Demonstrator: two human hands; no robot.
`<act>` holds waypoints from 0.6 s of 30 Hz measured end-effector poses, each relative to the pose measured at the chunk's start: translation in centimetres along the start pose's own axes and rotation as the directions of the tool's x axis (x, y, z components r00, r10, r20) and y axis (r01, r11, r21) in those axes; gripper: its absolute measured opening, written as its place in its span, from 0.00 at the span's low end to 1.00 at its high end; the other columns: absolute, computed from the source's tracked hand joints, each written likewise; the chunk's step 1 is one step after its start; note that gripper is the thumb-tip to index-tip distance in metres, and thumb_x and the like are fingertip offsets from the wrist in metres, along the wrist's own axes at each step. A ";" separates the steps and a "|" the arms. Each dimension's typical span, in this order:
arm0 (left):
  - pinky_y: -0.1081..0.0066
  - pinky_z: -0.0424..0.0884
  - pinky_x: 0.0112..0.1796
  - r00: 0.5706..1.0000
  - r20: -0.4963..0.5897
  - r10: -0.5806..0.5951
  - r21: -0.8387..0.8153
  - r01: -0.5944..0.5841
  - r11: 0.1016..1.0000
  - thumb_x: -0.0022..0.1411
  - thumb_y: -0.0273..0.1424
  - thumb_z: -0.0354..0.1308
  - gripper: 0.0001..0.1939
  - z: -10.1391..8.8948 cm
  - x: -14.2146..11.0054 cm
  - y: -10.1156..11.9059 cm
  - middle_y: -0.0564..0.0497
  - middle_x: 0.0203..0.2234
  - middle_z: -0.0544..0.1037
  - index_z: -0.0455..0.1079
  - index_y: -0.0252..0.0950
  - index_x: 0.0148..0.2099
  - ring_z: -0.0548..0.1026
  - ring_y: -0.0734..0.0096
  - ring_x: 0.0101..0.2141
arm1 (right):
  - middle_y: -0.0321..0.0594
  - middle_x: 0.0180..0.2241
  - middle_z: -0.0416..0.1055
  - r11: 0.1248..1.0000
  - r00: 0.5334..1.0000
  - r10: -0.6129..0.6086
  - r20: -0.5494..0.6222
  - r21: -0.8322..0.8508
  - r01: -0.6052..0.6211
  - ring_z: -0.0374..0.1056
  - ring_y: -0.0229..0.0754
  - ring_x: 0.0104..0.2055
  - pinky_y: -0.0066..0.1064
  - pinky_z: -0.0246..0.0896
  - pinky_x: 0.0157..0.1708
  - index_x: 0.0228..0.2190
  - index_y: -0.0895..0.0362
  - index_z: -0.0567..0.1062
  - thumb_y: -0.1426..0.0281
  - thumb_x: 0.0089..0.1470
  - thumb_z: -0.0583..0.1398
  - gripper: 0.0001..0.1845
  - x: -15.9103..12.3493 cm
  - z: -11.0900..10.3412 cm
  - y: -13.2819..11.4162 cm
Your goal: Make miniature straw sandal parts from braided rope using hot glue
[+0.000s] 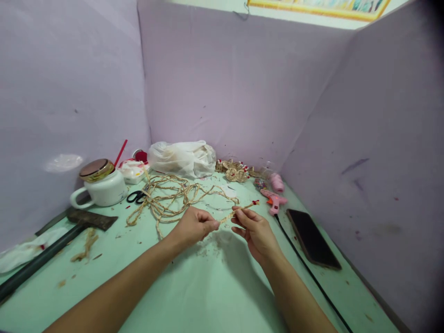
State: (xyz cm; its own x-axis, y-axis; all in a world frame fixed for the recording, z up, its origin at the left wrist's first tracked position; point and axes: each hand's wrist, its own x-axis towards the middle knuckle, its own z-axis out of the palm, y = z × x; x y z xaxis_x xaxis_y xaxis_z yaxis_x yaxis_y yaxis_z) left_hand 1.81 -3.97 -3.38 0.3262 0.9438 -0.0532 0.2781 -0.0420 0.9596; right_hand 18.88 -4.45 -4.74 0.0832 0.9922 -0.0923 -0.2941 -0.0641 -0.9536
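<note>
1. Cord stretched between the two hands, above the middle of the green table, could unwind or fray, I judge, if either pinch slackens.
2. Its red-tipped end is near the pink glue gun on the right; a sideways drift might bring them together, and heat, should there be any, could scorch the fibre.
3. Farther left, the heaped cord might snag on the scissors if tugged, since its loops lie against them.
4. Right hand: thumb and forefinger grasp the cord short of its red end; the other fingers are loosely parted.
5. Left hand: thumb and fingertips pressed together on the cord, remaining fingers curled in. Whether this length joins the heap, I cannot tell.
</note>
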 end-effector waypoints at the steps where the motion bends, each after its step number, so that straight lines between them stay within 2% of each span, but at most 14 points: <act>1: 0.76 0.51 0.18 1.000 0.002 0.005 0.029 -0.005 1.000 0.45 0.39 0.56 0.14 0.0 0.0 -0.1 0.58 0.08 0.60 0.66 0.32 0.19 0.55 0.80 0.13 | 0.35 0.24 0.70 0.999 1.000 0.029 0.005 0.028 -0.030 0.68 0.37 0.28 0.25 0.66 0.24 0.27 0.57 0.77 0.63 0.34 0.68 0.15 0.0 0.0 0.0; 4: 0.76 0.51 0.18 0.999 0.015 0.031 0.121 -0.033 0.992 0.47 0.37 0.55 0.15 0.0 0.2 -0.4 0.58 0.08 0.60 0.62 0.33 0.16 0.55 0.80 0.14 | 0.32 0.22 0.68 0.988 0.993 0.111 0.044 0.102 -0.115 0.66 0.33 0.24 0.22 0.65 0.22 0.27 0.56 0.76 0.64 0.34 0.69 0.14 0.1 -0.1 0.1; 8: 0.76 0.51 0.19 0.992 -0.008 0.125 0.290 -0.117 0.950 0.49 0.33 0.54 0.14 -0.1 0.3 -0.7 0.57 0.09 0.59 0.63 0.34 0.15 0.56 0.79 0.15 | 0.28 0.17 0.64 0.956 0.959 0.228 0.169 0.146 -0.253 0.52 0.26 0.15 0.18 0.56 0.15 0.27 0.58 0.75 0.67 0.31 0.69 0.15 -0.1 0.0 -0.1; 10: 0.75 0.53 0.21 0.978 -0.035 0.207 0.389 -0.177 0.904 0.51 0.33 0.54 0.12 -0.2 0.2 -0.8 0.55 0.12 0.64 0.68 0.34 0.18 0.60 0.76 0.18 | 0.28 0.16 0.63 0.936 0.924 0.292 0.249 0.127 -0.330 0.46 0.24 0.13 0.15 0.46 0.12 0.27 0.60 0.75 0.69 0.29 0.70 0.18 -0.2 0.0 -0.3; 13: 0.72 0.58 0.29 0.941 -0.033 0.337 0.500 -0.277 0.821 0.55 0.33 0.53 0.11 -0.3 -0.2 -0.8 0.50 0.21 0.75 0.73 0.35 0.26 0.69 0.70 0.26 | 0.28 0.15 0.61 0.905 0.861 0.373 0.346 0.069 -0.420 0.41 0.23 0.13 0.15 0.34 0.10 0.23 0.61 0.73 0.69 0.27 0.70 0.16 -0.3 -0.2 -0.5; 15: 0.72 0.60 0.32 0.918 0.006 0.397 0.539 -0.337 0.771 0.57 0.34 0.52 0.11 -0.3 -0.3 -0.9 0.49 0.26 0.77 0.73 0.36 0.29 0.71 0.69 0.29 | 0.29 0.15 0.61 0.889 0.822 0.410 0.395 0.028 -0.457 0.39 0.22 0.13 0.16 0.31 0.11 0.18 0.61 0.70 0.68 0.28 0.70 0.16 -0.2 -0.4 -0.6; 18: 0.73 0.62 0.31 0.899 0.037 0.436 0.572 -0.377 0.728 0.58 0.34 0.52 0.10 -0.3 -0.4 -1.0 0.49 0.26 0.77 0.73 0.35 0.37 0.72 0.70 0.27 | 0.29 0.15 0.60 0.871 0.770 0.453 0.449 -0.040 -0.489 0.39 0.22 0.13 0.16 0.30 0.11 0.15 0.61 0.66 0.68 0.30 0.69 0.17 0.1 -0.7 -0.6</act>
State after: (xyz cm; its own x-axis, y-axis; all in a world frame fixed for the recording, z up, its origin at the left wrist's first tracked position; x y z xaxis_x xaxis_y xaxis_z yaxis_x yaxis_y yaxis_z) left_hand 1.12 -4.21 -4.22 0.4480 0.8180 0.3607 0.5965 -0.5740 0.5609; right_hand 19.75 -4.43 -4.42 -0.4971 0.7829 -0.3740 -0.2590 -0.5453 -0.7972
